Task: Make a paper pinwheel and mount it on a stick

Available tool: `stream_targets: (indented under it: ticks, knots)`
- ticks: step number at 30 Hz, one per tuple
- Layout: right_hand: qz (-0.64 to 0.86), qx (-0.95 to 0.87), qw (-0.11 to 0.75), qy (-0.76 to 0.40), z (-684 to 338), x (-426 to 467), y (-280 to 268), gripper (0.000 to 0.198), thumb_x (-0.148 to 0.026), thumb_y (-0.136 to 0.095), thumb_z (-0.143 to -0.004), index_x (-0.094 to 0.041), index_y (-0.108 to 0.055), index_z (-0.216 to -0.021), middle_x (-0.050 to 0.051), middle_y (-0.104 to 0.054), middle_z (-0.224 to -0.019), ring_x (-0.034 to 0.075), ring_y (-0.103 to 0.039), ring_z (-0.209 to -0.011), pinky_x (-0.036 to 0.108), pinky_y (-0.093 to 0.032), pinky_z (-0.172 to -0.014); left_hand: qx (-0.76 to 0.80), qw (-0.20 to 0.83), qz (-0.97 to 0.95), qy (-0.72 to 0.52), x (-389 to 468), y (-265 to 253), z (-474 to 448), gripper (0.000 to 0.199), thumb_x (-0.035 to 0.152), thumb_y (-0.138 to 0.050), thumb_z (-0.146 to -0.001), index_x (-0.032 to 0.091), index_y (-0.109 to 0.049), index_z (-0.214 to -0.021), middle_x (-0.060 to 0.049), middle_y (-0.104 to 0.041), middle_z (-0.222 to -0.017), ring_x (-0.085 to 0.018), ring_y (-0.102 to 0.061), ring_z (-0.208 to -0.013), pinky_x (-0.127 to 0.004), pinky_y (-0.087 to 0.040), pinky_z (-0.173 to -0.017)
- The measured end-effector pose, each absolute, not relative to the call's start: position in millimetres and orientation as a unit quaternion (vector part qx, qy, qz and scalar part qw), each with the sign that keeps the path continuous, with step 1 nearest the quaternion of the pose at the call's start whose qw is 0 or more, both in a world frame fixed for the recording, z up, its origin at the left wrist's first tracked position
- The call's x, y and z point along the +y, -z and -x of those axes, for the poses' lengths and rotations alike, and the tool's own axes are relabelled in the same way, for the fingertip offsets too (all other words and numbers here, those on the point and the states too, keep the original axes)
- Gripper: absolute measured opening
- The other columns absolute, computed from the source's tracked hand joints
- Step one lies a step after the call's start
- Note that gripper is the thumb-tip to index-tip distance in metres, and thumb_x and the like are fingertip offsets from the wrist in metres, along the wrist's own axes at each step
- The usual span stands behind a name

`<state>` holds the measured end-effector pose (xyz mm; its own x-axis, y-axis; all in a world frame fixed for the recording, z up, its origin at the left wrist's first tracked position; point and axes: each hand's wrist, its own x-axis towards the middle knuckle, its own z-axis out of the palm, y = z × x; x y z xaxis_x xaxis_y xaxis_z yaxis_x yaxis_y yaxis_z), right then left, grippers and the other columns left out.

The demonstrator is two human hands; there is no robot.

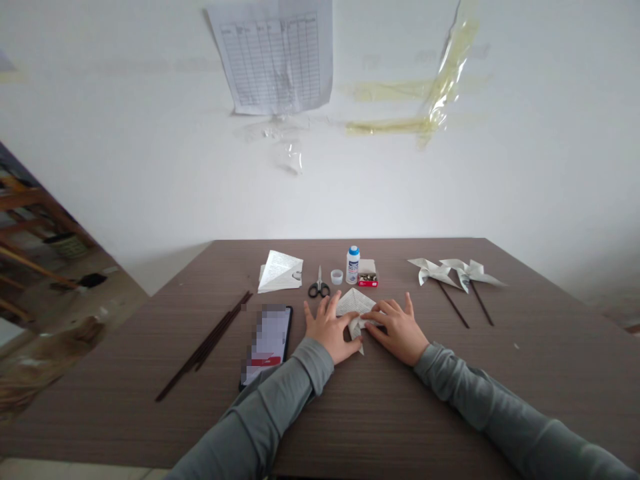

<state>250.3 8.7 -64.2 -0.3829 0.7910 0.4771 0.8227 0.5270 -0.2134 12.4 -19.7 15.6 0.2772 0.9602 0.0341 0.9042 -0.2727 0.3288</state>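
Folded paper, just below frame centre
Your left grip and right grip are both clamped on it.

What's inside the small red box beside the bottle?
Small, shiny, metallic-looking pieces show in the open red box, too small to identify. Whatever lies beneath the visible ones is covered.

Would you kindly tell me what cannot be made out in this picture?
Head view: part of the folded paper, hidden by the left hand and right hand.
Head view: phone, its screen partly pixelated.
Head view: wall sheet, its writing too small; its top is cut off by the upper edge.
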Motion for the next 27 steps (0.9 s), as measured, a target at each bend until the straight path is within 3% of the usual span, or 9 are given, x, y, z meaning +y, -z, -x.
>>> stream_targets:
  ticks: [5,9,15,19,24,27]
  knots:
    - [0.481,-0.832,0.275,0.030,-252,8,65,0.029,-0.030,-0.079,-0.118,-0.043,-0.101,-0.134,0.009,-0.095,-0.121,0.042,-0.089,-0.127,0.103,-0.044,-0.145,0.596,0.123,-0.788,-0.098,-19,-17,-14,0.065,0.042,-0.107,-0.101,0.043,-0.094,-0.165,-0.011,-0.049,-0.212,-0.062,-0.048,-0.190,-0.103,-0.020,-0.154]
    - [0.482,-0.835,0.264,0.014,-253,8,63,0.031,-0.031,-0.081,-0.116,-0.041,-0.101,-0.138,0.009,-0.094,-0.122,0.042,-0.088,-0.127,0.110,-0.035,-0.143,0.600,0.129,-0.783,-0.103,-18,-18,-15,0.066,0.040,-0.109,-0.099,0.043,-0.096,-0.164,-0.011,-0.049,-0.213,-0.062,-0.048,-0.191,-0.102,-0.019,-0.155]
    - [0.495,-0.832,0.250,-0.002,-251,9,60,0.030,-0.029,-0.079,-0.120,-0.041,-0.101,-0.135,0.010,-0.094,-0.124,0.045,-0.088,-0.132,0.113,-0.032,-0.142,0.597,0.128,-0.784,-0.115,-19,-18,-13,0.061,0.040,-0.111,-0.096,0.040,-0.099,-0.157,-0.014,-0.050,-0.211,-0.064,-0.049,-0.189,-0.105,-0.022,-0.153]
    - [0.492,-0.833,0.253,0.002,-251,8,59,0.031,-0.030,-0.076,-0.121,-0.041,-0.102,-0.135,0.011,-0.095,-0.124,0.045,-0.089,-0.132,0.112,-0.035,-0.143,0.590,0.123,-0.788,-0.129,-20,-16,-12,0.059,0.040,-0.110,-0.097,0.037,-0.099,-0.155,-0.017,-0.050,-0.211,-0.064,-0.050,-0.188,-0.104,-0.023,-0.153]
    - [0.488,-0.834,0.258,0.018,-252,7,57,0.031,-0.033,-0.075,-0.123,-0.045,-0.102,-0.132,0.010,-0.095,-0.122,0.045,-0.090,-0.129,0.103,-0.045,-0.145,0.586,0.111,-0.788,-0.156,-15,-3,-13,0.071,0.037,-0.115,-0.089,0.038,-0.096,-0.157,-0.016,-0.053,-0.208,-0.060,-0.054,-0.186,-0.103,-0.025,-0.153]
    - [0.490,-0.833,0.258,0.016,-252,8,56,0.032,-0.032,-0.076,-0.122,-0.047,-0.102,-0.131,0.010,-0.096,-0.121,0.045,-0.091,-0.129,0.102,-0.045,-0.145,0.585,0.102,-0.790,-0.154,-13,5,-13,0.058,0.037,-0.114,-0.091,0.038,-0.099,-0.147,-0.014,-0.053,-0.208,-0.060,-0.053,-0.187,-0.102,-0.024,-0.154]
